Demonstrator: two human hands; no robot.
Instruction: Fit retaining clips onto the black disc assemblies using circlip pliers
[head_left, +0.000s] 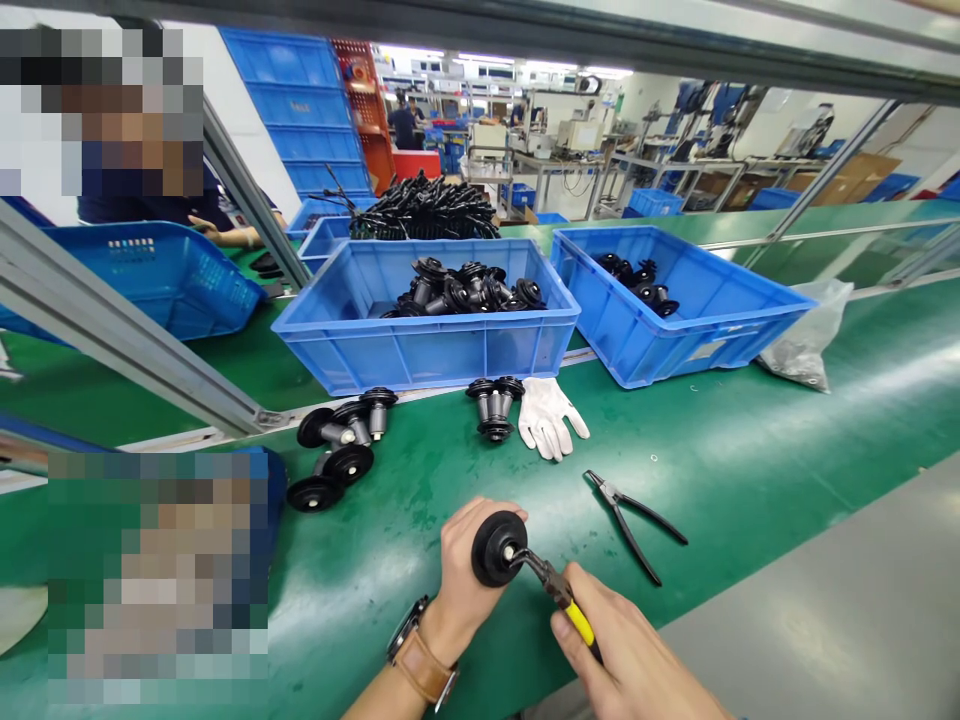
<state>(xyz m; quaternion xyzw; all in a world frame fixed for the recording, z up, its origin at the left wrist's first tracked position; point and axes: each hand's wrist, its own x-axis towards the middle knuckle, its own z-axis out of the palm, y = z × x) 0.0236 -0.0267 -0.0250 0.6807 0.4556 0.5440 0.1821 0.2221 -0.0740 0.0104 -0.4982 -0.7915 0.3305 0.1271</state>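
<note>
My left hand (466,565) is closed around a black part with a round, flanged disc (491,560), its disc face turned up toward me. A pale pin end shows at the disc's centre. In my right hand (604,640) are bent-nose pliers (559,590) with yellow and black handles. Their tips touch or lie right beside the pale pin. A second pair of pliers (626,515) with black handles lies on the green bench to the right. A white glove (550,418) rests beyond my hands, beside a few similar black parts (495,408).
A blue bin (420,345) full of black parts stands ahead, another blue bin (675,340) to its right. More disc parts (345,465) lie at left. A plastic bag (806,340) sits far right. A metal post (135,330) slants at left; a person's hand (225,232) is behind it.
</note>
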